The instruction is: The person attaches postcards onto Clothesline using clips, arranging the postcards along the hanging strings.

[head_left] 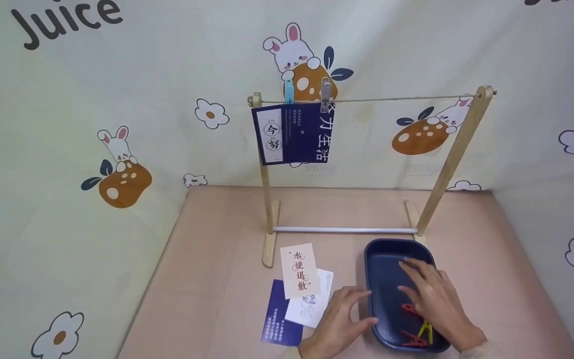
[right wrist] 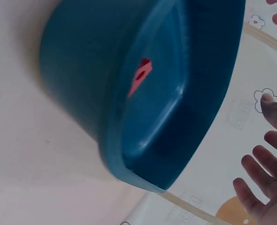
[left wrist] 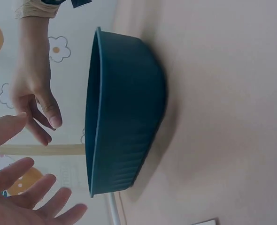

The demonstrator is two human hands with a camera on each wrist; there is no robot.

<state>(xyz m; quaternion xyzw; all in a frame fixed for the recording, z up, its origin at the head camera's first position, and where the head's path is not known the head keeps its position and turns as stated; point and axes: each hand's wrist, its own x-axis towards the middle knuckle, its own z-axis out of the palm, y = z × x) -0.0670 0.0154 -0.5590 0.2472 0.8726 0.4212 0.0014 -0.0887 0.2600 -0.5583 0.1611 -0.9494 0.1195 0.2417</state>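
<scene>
Over the dark blue plastic basin point(head_left: 395, 247), my right hand point(head_left: 439, 301) hovers with loosely bent fingers and nothing in its grasp. Two red clothespins point(head_left: 413, 340) and a yellow clothespin point(head_left: 421, 329) lie at the basin's near end, partly covered by that hand. My left hand point(head_left: 337, 321) is beside the basin's left rim, thumb and fingers spread apart. In the left wrist view its fingers point(left wrist: 37, 187) hold nothing. A cream card point(head_left: 297, 271) overlaps a white card point(head_left: 323, 286) and a navy card point(head_left: 279, 319) left of the basin.
Behind the basin stands a wooden rack point(head_left: 459, 154) with a string point(head_left: 391, 98) across its top. A navy card point(head_left: 297, 134) hangs at the string's left end, under a light blue clothespin point(head_left: 289, 91) and a grey clothespin point(head_left: 325, 94). A white bar point(head_left: 344, 230) joins the rack's feet.
</scene>
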